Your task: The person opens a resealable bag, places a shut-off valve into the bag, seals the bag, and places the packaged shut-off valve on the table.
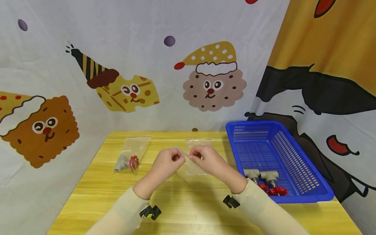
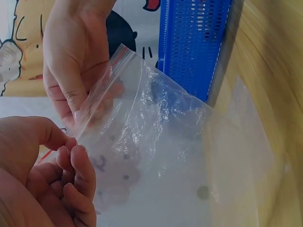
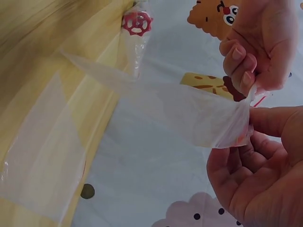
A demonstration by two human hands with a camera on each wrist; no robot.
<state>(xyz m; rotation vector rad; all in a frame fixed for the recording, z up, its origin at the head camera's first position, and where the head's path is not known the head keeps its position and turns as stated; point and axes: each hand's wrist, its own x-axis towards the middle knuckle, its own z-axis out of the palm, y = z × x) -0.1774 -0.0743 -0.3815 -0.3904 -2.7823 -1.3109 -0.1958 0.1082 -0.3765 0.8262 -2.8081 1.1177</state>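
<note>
A clear zip-lock bag (image 2: 156, 113) is stretched between the two hands over the middle of the table (image 1: 173, 199). The left hand (image 1: 167, 160) pinches its mouth edge between thumb and fingertips, and the right hand (image 1: 207, 158) pinches the same edge just to the right, the fingertips of the two hands close together. The body of the bag reaches out from the fingers, toward the far side of the table.

The head view catches the bag almost edge-on, as little more than a thin line between the hands. The left wrist view shows its broad face, the ribbed closure and a red stripe along the mouth; the right wrist view shows it narrowed and gathered into folds at the fingers. Only the head view shows two pale grey valves (image 1: 268, 176) with red handwheels at the near end of the blue basket (image 1: 308, 197), on the right.

The held bag is thin, glossy and wrinkled, and the printed backdrop (image 1: 141, 29) shows through it. A second clear bag (image 1: 198, 142) lies flat on the table beyond the hands. To the left, a bagged valve (image 1: 123, 162) with a red handwheel rests on the table.
</note>
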